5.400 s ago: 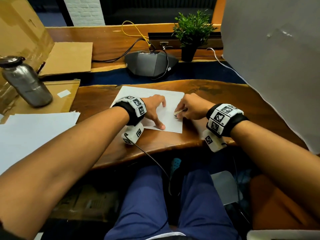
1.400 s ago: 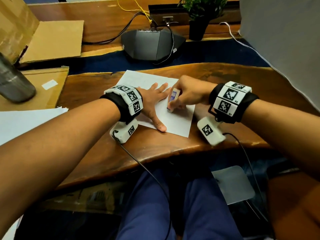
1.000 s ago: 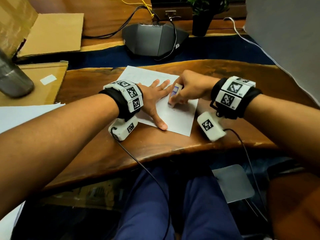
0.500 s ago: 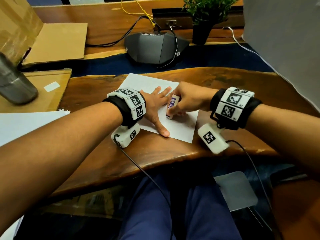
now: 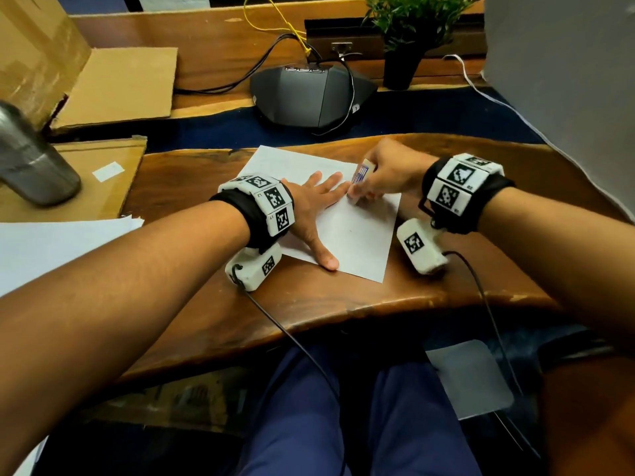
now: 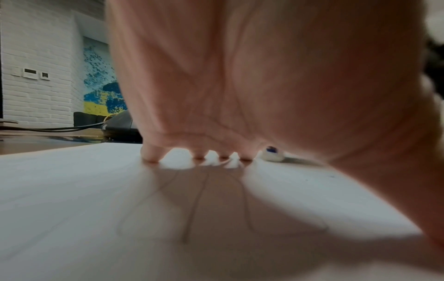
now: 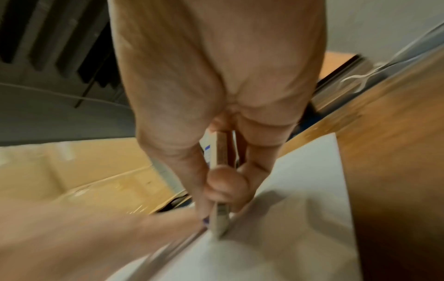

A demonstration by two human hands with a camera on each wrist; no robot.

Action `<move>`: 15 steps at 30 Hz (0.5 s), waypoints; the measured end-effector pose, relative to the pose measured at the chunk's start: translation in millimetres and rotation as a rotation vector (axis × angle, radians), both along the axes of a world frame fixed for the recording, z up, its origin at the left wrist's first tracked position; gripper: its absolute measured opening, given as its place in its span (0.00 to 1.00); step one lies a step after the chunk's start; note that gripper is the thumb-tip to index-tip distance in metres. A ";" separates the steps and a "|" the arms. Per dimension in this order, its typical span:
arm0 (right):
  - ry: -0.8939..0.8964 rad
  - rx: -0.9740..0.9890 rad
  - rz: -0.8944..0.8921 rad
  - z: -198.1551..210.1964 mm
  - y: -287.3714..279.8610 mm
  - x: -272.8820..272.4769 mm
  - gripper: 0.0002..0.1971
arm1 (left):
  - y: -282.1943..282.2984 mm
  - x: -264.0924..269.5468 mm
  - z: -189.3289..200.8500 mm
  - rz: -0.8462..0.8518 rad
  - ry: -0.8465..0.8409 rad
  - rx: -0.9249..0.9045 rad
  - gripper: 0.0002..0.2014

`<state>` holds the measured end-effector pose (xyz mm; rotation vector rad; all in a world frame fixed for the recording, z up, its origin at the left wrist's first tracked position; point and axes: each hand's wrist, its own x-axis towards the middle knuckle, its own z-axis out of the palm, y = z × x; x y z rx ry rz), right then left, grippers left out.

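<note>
A white sheet of paper [image 5: 357,235] lies on the wooden table [image 5: 309,304]. My left hand [image 5: 316,207] lies flat on the sheet with fingers spread and straight, pressing it down. My right hand [image 5: 381,176] pinches a white eraser [image 5: 359,176] with a blue printed sleeve; its lower tip touches the paper just beside my left fingertips. In the left wrist view the eraser [image 6: 271,154] stands on the paper [image 6: 96,190] past my fingers [image 6: 151,154]. The right wrist view shows the eraser [image 7: 220,214] held between thumb and fingers, tip on the paper [image 7: 288,237].
A black conference speaker [image 5: 309,94] with cables sits behind the sheet. A potted plant [image 5: 409,39] stands at the back right. A metal bottle [image 5: 31,159] and cardboard [image 5: 117,87] are at the left, a stack of white paper [image 5: 51,245] nearer. A grey board [image 5: 563,84] leans at the right.
Earlier my right hand held a thin object flat to the paper; since then it holds the eraser upright and shifts it in small moves on the sheet. My left hand stays pressed flat.
</note>
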<state>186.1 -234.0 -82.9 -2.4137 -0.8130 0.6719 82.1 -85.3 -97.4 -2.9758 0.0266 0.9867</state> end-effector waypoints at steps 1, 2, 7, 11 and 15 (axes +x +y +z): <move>0.043 -0.025 0.074 -2.2 0.7 -5.9 0.13 | 0.0 -0.3 0.1 0.000 0.001 0.004 0.75; 0.084 -0.047 0.124 -1.6 1.9 -9.6 0.13 | 1.0 -0.2 0.7 0.004 0.000 0.009 0.74; -0.003 0.026 -0.028 1.9 -0.8 9.2 0.14 | -1.7 1.0 1.9 0.005 0.008 0.011 0.74; 0.077 -0.048 0.146 -1.1 4.8 -7.9 0.13 | 0.2 0.5 1.0 0.020 0.021 -0.001 0.74; -0.001 0.023 -0.021 3.6 1.1 12.7 0.15 | 0.4 1.3 0.3 0.006 0.023 -0.001 0.76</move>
